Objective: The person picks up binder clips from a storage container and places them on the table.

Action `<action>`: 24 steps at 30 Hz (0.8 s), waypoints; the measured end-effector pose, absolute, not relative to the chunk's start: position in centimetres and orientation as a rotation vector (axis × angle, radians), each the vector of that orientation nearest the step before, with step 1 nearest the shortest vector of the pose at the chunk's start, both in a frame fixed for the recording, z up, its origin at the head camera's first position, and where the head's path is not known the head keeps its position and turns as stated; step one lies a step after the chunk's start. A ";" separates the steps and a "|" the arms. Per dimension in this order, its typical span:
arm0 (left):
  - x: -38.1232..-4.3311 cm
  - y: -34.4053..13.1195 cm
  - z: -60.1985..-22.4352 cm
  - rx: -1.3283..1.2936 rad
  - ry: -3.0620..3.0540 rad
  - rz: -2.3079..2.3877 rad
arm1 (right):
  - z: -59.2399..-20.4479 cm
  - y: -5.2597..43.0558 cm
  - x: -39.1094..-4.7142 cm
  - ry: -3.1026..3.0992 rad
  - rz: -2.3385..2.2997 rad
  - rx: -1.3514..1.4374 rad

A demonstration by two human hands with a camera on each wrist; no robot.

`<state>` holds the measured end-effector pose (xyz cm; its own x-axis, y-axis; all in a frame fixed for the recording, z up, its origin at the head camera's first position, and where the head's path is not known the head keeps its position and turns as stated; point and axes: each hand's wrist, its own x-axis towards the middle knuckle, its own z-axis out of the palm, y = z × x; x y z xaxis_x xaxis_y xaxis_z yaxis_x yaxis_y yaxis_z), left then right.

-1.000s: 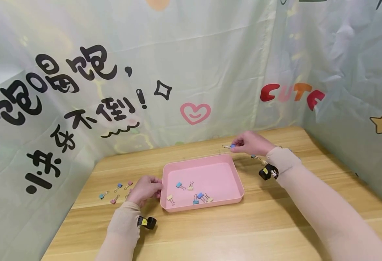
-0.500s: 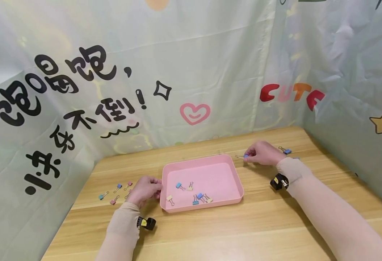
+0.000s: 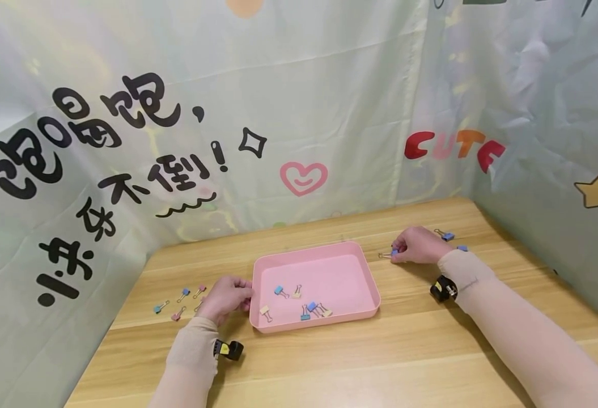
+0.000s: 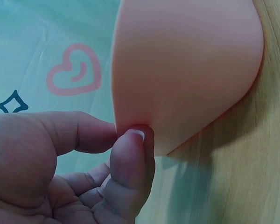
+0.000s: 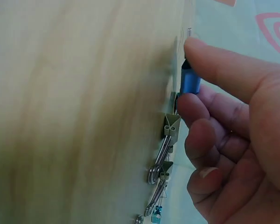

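Binder clip (image 5: 190, 82), blue, is pinched in the right hand (image 3: 422, 245), its wire handles (image 3: 384, 255) pointing left toward the pink tray (image 3: 324, 275), whose left wall (image 4: 186, 60) the left hand (image 3: 225, 298) pinches.

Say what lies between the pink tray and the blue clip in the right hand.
Only a bare strip of wooden tabletop lies between the pink tray and the blue clip in the right hand; the head view shows it.
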<state>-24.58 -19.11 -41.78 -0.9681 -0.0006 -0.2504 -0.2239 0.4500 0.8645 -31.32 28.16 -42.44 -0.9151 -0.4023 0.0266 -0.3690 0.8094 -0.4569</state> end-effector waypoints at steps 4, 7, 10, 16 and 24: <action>-24.4 -19.1 -41.9 -0.184 2.476 1.546 | -42.4 28.2 -31.3 2.918 -0.686 -0.613; -24.3 -19.1 -41.9 -0.182 2.461 1.563 | -42.5 28.4 -31.3 2.933 -0.662 -0.603; -24.3 -19.1 -41.8 -0.183 2.459 1.569 | -42.5 28.6 -31.3 2.951 -0.651 -0.584; -24.3 -19.1 -41.7 -0.182 2.469 1.563 | -42.3 28.7 -31.3 2.943 -0.667 -0.544; -24.5 -19.1 -41.7 -0.195 2.473 1.549 | -41.9 28.6 -31.0 2.955 -0.703 -0.549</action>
<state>-24.48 -19.14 -41.71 -0.9677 0.0024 -0.2520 -0.2257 0.4367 0.8708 -31.01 28.59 -41.86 -0.9354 -0.3524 0.0286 -0.3276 0.8333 -0.4453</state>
